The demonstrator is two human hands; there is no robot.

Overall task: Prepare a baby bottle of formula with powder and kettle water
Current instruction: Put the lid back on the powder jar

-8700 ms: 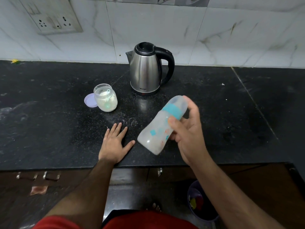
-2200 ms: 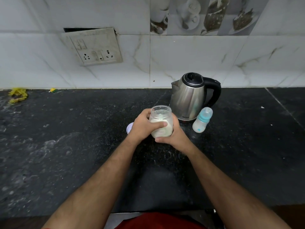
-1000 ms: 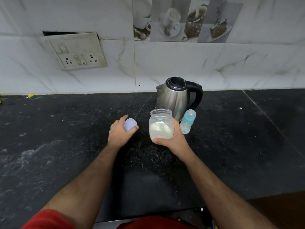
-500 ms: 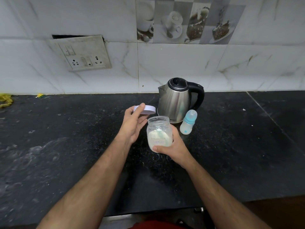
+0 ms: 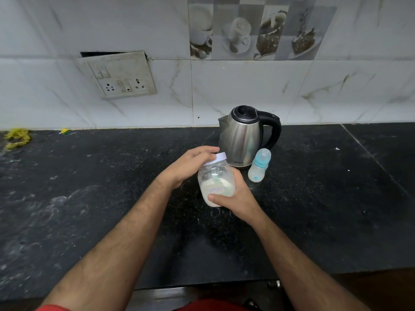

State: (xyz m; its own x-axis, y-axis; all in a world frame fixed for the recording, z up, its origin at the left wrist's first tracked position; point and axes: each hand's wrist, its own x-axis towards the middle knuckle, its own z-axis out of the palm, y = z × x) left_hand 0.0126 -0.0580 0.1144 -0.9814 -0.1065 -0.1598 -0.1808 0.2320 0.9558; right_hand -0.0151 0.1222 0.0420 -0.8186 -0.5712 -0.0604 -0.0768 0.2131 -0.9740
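My right hand (image 5: 235,196) grips a clear powder jar (image 5: 216,184) from below and the right, above the black counter (image 5: 89,198). The jar holds pale formula powder and a scoop. My left hand (image 5: 190,164) curls over the lavender lid (image 5: 219,157), which sits on the jar's mouth. A capped baby bottle (image 5: 258,165) with a teal collar stands upright just right of the jar. Behind it is the steel kettle (image 5: 243,136), lid shut, black handle to the right.
A white tiled wall with a switch and socket plate (image 5: 118,75) backs the counter. Yellow scraps (image 5: 16,138) lie at the far left by the wall. The counter's front edge runs just above the bottom of the view.
My left hand has brought the lavender lid from beside the jar down onto its mouth. My right hand keeps hold of the jar. The bottle and kettle have not moved.
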